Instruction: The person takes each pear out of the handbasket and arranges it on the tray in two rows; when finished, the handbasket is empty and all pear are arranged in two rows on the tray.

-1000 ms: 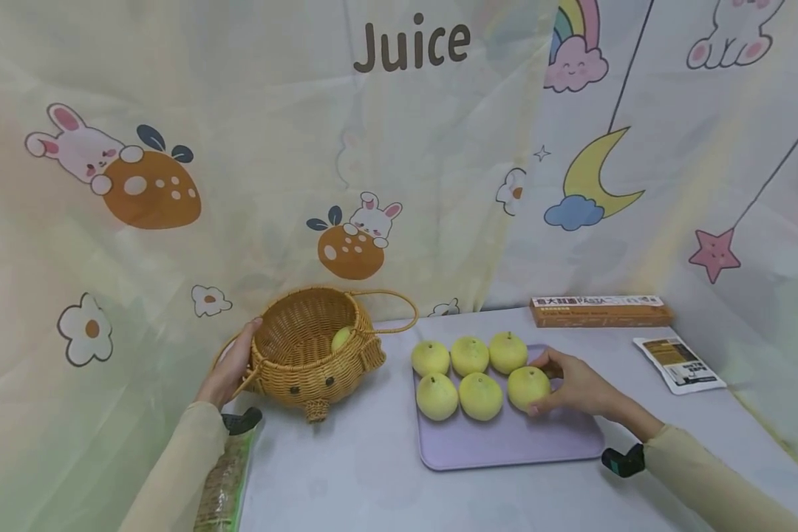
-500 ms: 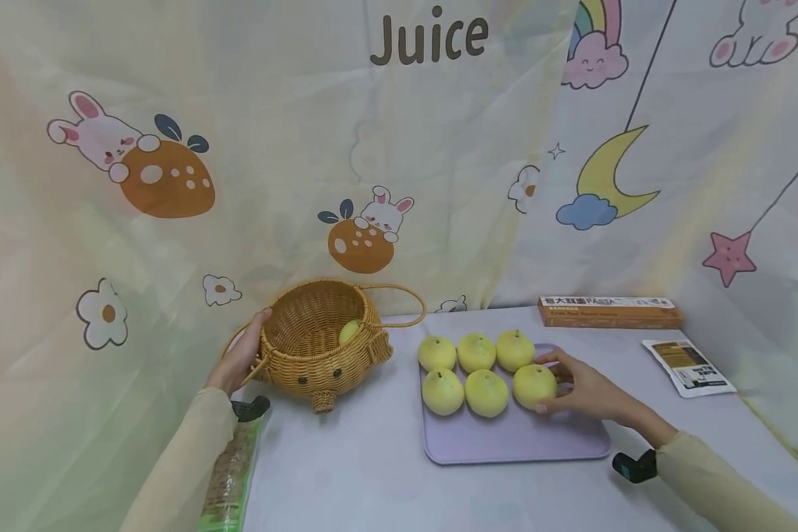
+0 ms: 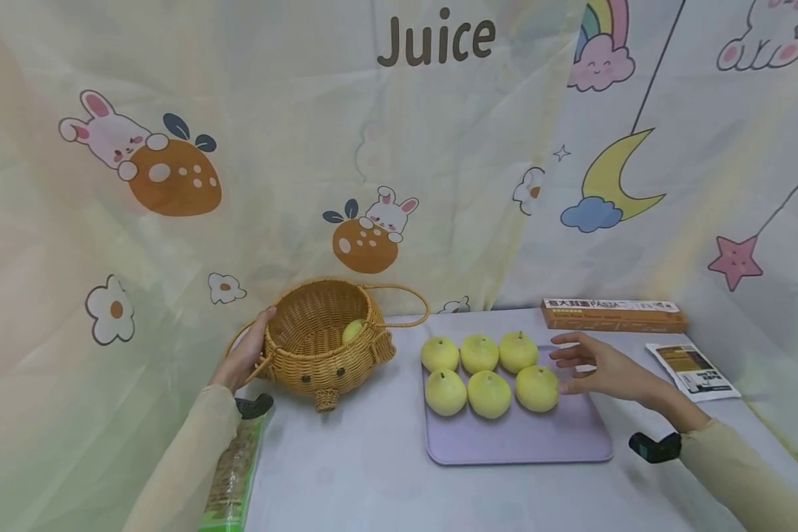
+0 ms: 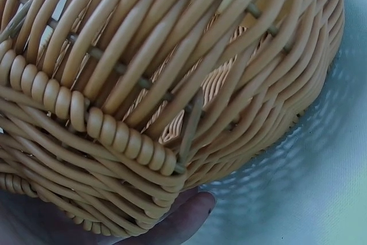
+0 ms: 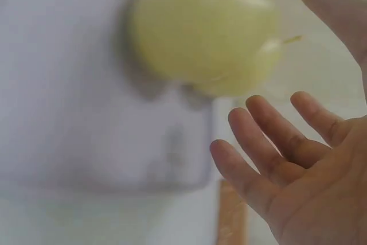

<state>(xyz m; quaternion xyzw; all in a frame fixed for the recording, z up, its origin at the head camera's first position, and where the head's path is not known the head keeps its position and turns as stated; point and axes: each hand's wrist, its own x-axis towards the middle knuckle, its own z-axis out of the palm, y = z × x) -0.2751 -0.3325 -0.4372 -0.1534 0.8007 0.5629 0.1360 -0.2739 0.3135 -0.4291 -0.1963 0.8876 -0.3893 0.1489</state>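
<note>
At the left, my left hand (image 3: 244, 353) holds the side of a wicker basket (image 3: 306, 356) with an animal face, its snout toward me. The left wrist view shows the thumb (image 4: 186, 216) under the woven ear of the basket; most of the fingers are hidden. One yellow-green pear (image 3: 352, 331) lies inside the basket. Several more pears stand in two rows on a lilac tray (image 3: 519, 442). My right hand (image 3: 608, 373) hovers at the tray's right side with spread fingers and nothing in it, close beside the front right pear (image 3: 537, 389).
A long orange pasta box (image 3: 615, 316) lies behind the tray on the right, with a white and brown pouch (image 3: 694, 372) near it. Under my left forearm lies a green-edged packet (image 3: 233, 473). A printed curtain (image 3: 279, 148) closes off the back and sides.
My right hand has let go of the front right pear and drawn off to the right, fingers opening. The pear stays on the tray. My left hand keeps its place on the basket.
</note>
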